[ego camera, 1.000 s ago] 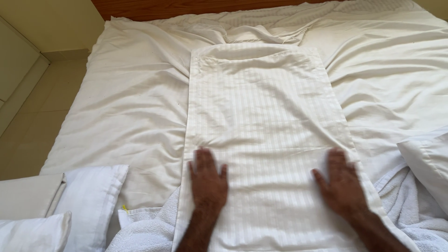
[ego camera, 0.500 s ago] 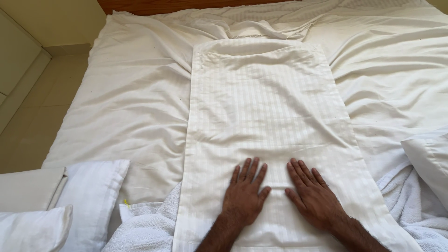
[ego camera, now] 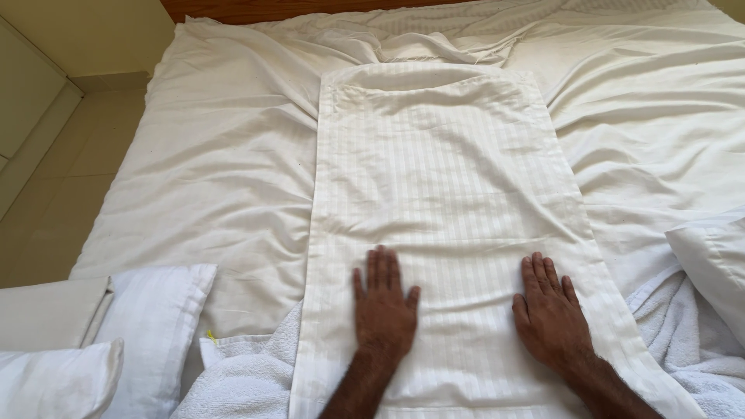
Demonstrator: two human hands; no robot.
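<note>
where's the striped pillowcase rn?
Head view, centre: the striped pillowcase lies flat on the bed sheet, with the left hand and right hand pressed on its near end.

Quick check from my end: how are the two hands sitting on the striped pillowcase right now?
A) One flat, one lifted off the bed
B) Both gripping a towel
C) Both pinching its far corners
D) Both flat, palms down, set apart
D: the left hand and the right hand both lie flat with fingers spread on the near part of the striped pillowcase, with bare cloth between them.
</note>
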